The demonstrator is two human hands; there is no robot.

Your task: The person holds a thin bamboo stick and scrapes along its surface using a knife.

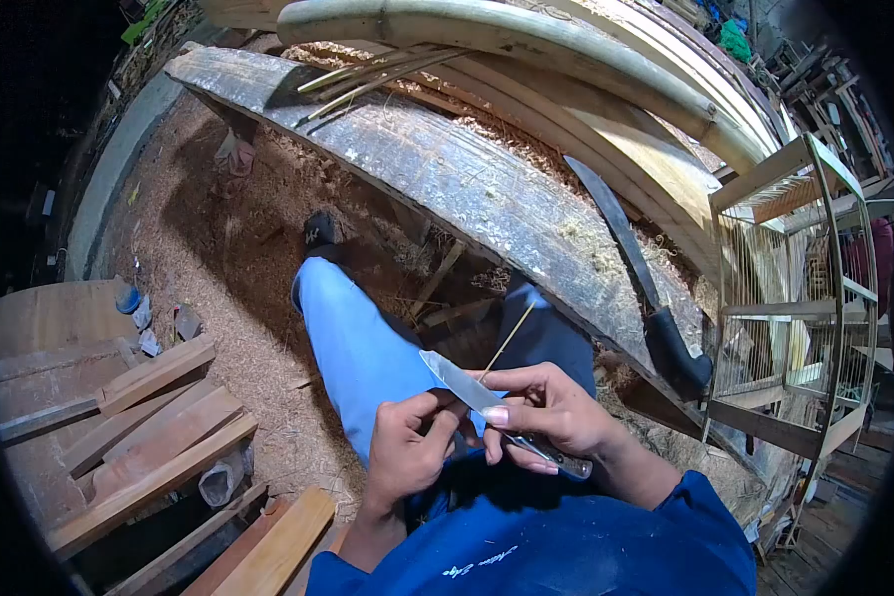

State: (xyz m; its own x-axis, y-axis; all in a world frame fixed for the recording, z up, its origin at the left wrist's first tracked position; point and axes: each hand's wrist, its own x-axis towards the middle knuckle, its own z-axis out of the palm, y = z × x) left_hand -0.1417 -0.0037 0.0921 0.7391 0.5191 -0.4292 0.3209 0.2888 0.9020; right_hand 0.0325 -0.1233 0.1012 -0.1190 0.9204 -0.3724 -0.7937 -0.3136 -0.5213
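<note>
CAUTION: My R fingers [518,418] close round the knife [457,379], thumb pressed at the blade base. L fingers [438,434] are pinched together beside the blade. Strip [508,343] slants up from behind the blade, over my lap, twd the near edge of the worktop [447,189]; its lower end is hidden, so can't tell exactly what grips it.

Risks (est.):
1. Blade slip, if strip rolls or push is too hard: L fingertips adj. to blade, cut likely.
2. Strip snap, if bite goes too deep; it's thin.
3. Overrun twd leg: no support under the work.

Surroundings: machete [616,223] lies nr worktop's R end, handle by near edge; knock hazard. Cage [795,308] at R end limits R reach. Sticks [368,84] lie across L end. Offcuts [159,447] to my L restrict foot room.
</note>
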